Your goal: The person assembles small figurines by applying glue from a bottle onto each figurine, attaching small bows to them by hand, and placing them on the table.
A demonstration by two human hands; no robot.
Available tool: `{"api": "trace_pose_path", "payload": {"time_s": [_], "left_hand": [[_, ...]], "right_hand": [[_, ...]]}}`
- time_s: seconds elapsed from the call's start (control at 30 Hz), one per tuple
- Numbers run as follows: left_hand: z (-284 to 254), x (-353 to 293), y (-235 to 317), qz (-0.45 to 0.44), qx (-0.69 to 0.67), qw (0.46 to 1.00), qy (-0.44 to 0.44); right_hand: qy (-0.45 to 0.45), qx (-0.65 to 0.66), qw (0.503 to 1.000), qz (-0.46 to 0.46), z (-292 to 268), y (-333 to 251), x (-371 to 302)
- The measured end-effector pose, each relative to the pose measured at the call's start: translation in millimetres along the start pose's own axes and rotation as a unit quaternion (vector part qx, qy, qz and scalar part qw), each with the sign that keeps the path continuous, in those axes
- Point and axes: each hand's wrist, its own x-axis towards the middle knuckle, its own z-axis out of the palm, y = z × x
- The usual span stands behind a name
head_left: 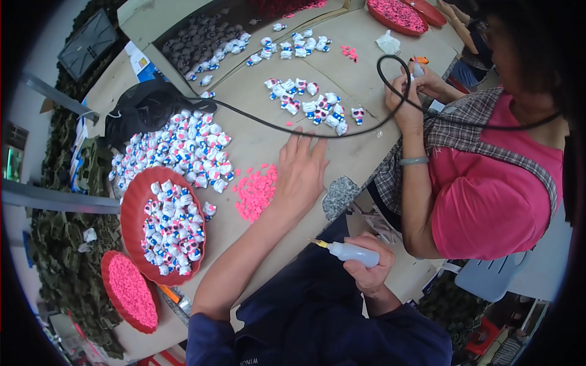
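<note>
My left hand (300,174) reaches forward over the table, palm down, fingers stretched out and apart. Just beyond its fingertips is a small loose pink piece (289,124), with a cluster of small white, blue and pink cat-like figurines (317,111) farther on. Beside my left wrist lies a flat pile of small pink pieces (255,194). Close to my body, my right hand (373,268) is closed around a translucent white squeeze bottle (354,253). Its yellow nozzle tip points left.
At left, a red bowl (130,222) holds figurines in front of a large heap (183,146); another red bowl (108,287) holds pink pieces. A black cable (262,124) crosses the view. At right, a person in pink (482,201) holds a small bottle. A stone block (340,196) sits at the table edge.
</note>
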Motion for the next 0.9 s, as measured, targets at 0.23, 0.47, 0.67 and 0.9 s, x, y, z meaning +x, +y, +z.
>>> {"api": "trace_pose_path", "payload": {"time_s": [0.23,0.47,0.67,0.9], "left_hand": [[43,65,-7,0.043,0.017,0.996,0.075],[44,66,-7,0.050,0.079,0.995,0.047],[61,65,-9,0.029,0.118,0.992,0.047],[73,56,-9,-0.022,0.199,0.977,0.072]], "right_hand": [[0.023,-0.021,0.999,-0.015,-11,2,0],[0.026,-0.011,1.000,0.008,-11,6,0],[0.030,0.007,1.000,0.001,-2,3,0],[0.066,0.024,0.997,0.016,6,2,-7]]}}
